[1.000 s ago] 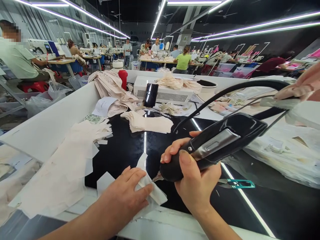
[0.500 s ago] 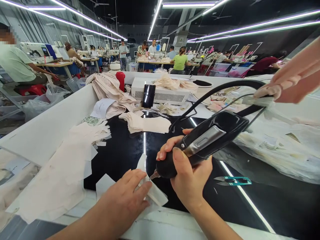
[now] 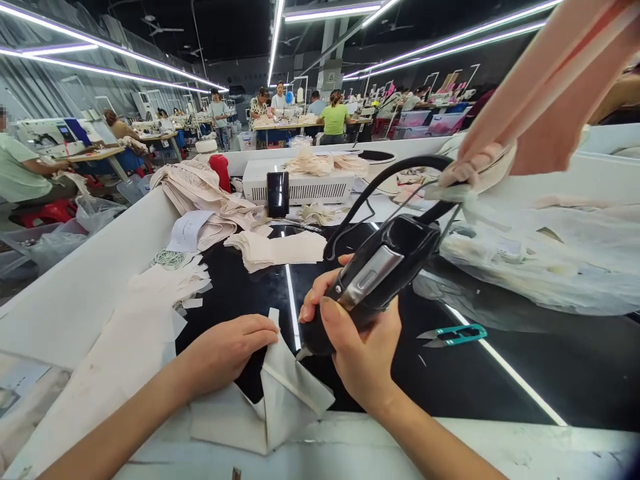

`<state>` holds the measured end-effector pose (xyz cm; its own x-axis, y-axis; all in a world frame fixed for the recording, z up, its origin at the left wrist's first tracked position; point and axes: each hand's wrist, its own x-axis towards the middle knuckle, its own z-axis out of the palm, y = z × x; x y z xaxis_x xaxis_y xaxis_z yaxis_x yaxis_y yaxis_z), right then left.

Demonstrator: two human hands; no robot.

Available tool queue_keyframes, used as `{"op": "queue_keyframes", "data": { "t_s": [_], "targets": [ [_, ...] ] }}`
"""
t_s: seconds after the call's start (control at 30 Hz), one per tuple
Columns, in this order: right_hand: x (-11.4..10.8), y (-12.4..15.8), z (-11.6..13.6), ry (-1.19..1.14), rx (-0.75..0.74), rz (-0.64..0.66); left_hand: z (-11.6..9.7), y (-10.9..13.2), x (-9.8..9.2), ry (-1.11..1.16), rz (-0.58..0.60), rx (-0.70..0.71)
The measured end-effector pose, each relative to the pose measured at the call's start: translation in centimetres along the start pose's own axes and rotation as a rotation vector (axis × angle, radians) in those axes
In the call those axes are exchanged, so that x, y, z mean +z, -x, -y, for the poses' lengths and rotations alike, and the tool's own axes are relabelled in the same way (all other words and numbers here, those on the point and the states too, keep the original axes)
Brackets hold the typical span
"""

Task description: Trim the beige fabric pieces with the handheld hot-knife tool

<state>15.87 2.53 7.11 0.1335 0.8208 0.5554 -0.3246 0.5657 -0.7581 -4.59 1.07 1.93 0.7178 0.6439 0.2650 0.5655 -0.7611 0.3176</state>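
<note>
Right hand (image 3: 360, 347) is wrapped tight around the black corded tool (image 3: 380, 273), thumb on top near the metal plate, with the pointed tip angled down so it just about touches the cream fabric piece (image 3: 285, 393). Left hand (image 3: 225, 347) sits loosely bent on that same piece, fingertips pressing its upper corner onto the glossy black tabletop (image 3: 500, 387), more pinning than gripping from what I can see. The piece lies at the near edge of the table, partly folded up along one side.

My take on doing this bit well: keep the fabric flat and taut under the left fingers, keep those fingertips off to the side of the tip, and run the tip slow and steady along the edge. Watch the cord too, since a co-worker's hand (image 3: 480, 163) is right by it at upper right and a tug would throw the line off. Teal snips (image 3: 453, 335) lie off to the right, well apart.
</note>
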Motion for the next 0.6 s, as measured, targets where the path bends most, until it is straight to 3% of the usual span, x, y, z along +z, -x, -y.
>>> {"op": "queue_keyframes", "data": {
  "t_s": [0.37, 0.6],
  "targets": [
    [0.2, 0.35, -0.03, 0.11, 0.031, -0.014, 0.49, 1.06, -0.62, -0.091, 0.083, 0.044],
    [0.41, 0.38, 0.14, 0.118, 0.041, -0.004, -0.24, 1.09, -1.05, -0.236, 0.152, 0.077]
  ]
}}
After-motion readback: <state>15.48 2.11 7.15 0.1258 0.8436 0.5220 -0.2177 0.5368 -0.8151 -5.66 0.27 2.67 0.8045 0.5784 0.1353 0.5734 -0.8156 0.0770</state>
